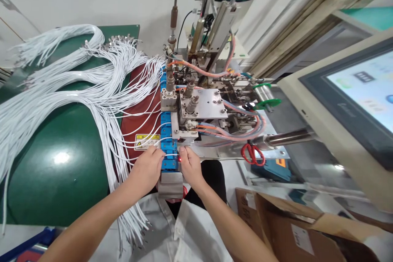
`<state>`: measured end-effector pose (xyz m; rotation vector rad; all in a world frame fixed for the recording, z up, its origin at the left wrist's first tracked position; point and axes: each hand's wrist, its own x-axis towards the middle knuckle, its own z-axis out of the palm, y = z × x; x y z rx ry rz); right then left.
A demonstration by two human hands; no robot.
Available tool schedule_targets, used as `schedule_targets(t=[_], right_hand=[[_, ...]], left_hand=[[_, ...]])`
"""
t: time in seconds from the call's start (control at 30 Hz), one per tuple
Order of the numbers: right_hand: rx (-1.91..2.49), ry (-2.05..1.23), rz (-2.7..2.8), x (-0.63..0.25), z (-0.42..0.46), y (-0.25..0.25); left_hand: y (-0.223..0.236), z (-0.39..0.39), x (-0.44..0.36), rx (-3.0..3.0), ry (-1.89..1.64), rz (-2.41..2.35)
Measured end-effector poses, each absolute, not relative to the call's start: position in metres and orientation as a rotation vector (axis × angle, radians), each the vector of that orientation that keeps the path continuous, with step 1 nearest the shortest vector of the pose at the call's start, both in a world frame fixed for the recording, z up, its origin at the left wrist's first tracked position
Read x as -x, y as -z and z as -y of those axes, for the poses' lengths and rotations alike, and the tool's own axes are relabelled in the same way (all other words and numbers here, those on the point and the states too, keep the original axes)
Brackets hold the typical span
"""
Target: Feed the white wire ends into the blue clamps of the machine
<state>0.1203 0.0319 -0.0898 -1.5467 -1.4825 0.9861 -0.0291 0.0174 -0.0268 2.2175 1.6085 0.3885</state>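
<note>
A thin white cable (172, 154) lies across one of the blue fixture blocks (168, 164) at the machine's near end. My left hand (147, 168) pinches it on the left side of the block. On the right side my right hand (189, 164) has its fingers closed around the cable's end, which they hide; a small red light shows beside the fingertips. Farther along the row, more white cables run out leftward from the blue blocks to a large bundle (76, 97). Just below both hands is a bent metal plate (170, 185).
The soldering machine (202, 104) stands beyond my hands, with a wire spool (264, 95) and red-handled scissors (253, 154) on its right. A touchscreen monitor (353, 90) juts in from the right. A cardboard box (285, 229) sits lower right; a green table (61, 188) is left.
</note>
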Motion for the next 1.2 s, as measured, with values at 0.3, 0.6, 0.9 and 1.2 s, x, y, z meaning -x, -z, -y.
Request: schedule_targets(t=[0.3,0.6,0.9,1.2], right_hand=[[1.554,-1.043,1.34,-0.135,-0.036,0.085],[1.361,-1.134,1.058,-0.155,-0.034,0.074],[1.316,-1.167,1.064,-0.156,-0.026,0.066],[1.074,-1.283,1.181,-0.155,-0.001,0.044]], left_hand=[[0.018,-0.009,0.03,-2.655,-0.16,-1.557],[-0.003,0.026,0.071,-2.579,0.186,-1.112],[-0.016,0.02,0.068,-2.436,0.108,-1.033],[0.003,0.001,0.043,-1.944,-0.458,-1.387]])
